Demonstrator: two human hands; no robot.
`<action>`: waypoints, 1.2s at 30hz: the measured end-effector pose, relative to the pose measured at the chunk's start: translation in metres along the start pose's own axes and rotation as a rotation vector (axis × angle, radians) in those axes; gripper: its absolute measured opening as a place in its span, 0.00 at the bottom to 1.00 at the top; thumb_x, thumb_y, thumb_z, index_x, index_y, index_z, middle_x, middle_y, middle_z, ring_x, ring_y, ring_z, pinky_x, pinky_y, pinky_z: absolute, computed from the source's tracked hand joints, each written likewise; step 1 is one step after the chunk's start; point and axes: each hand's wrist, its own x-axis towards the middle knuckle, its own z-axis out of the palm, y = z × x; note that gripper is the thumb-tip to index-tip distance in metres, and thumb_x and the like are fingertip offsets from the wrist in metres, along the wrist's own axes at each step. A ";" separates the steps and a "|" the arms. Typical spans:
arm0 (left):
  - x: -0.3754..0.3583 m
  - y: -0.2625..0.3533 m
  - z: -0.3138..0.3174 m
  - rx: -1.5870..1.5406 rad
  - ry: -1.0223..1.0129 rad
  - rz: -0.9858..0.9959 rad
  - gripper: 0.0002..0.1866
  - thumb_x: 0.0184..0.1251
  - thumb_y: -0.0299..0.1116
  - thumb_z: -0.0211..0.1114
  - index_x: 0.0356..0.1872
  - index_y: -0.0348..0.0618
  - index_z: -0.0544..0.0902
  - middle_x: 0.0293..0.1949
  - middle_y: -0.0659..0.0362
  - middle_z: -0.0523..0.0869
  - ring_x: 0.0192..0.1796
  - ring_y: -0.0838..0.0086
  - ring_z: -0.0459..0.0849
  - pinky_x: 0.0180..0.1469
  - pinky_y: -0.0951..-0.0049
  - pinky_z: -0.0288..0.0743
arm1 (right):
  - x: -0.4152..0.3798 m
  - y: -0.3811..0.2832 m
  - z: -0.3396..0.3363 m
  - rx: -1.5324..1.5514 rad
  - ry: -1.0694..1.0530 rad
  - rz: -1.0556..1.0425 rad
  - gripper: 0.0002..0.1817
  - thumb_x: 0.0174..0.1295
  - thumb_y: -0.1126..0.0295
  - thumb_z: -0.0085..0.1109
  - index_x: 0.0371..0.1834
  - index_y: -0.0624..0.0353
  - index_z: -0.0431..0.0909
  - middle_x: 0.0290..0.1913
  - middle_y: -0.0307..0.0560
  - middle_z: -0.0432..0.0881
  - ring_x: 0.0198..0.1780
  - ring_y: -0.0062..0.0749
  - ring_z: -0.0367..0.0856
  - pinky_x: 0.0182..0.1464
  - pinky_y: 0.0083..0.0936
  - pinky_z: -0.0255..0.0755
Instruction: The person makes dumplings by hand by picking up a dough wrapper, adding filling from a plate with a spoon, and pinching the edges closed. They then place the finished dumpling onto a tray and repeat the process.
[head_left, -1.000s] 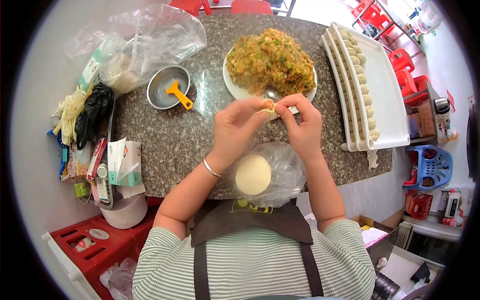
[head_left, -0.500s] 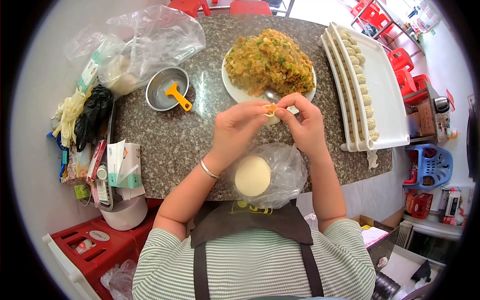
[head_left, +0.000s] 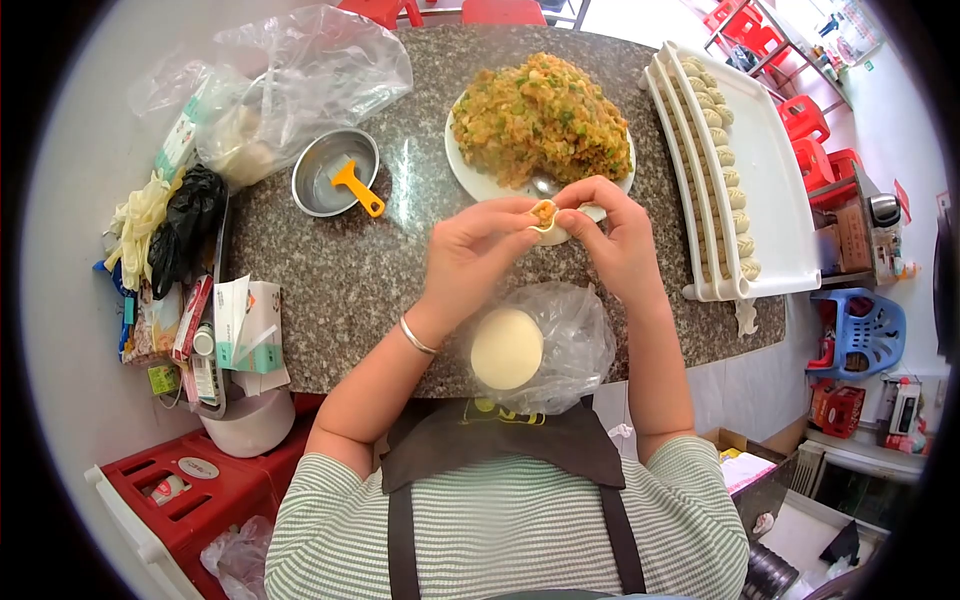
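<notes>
Cannot read any word: see only partly hidden yellow lettering (head_left: pixel 505 412) on the apron (head_left: pixel 500 458) by the counter's (head_left: pixel 330 270) near edge, and tiny print on an oval label (head_left: pixel 198 468) beyond its near-left corner.

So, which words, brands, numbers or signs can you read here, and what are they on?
Nothing reads for certain.
Yellow lettering on the dark apron: too unclear.
Oval label on the red slotted plastic: too small.
Print on the white and teal box: too small.
</notes>
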 end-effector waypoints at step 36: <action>-0.001 0.002 0.001 0.079 0.069 -0.042 0.08 0.63 0.19 0.67 0.43 0.33 0.86 0.50 0.51 0.86 0.49 0.71 0.86 0.53 0.73 0.80 | -0.005 -0.003 0.004 -0.054 0.007 -0.022 0.05 0.61 0.75 0.63 0.33 0.66 0.79 0.34 0.46 0.81 0.38 0.30 0.79 0.45 0.25 0.72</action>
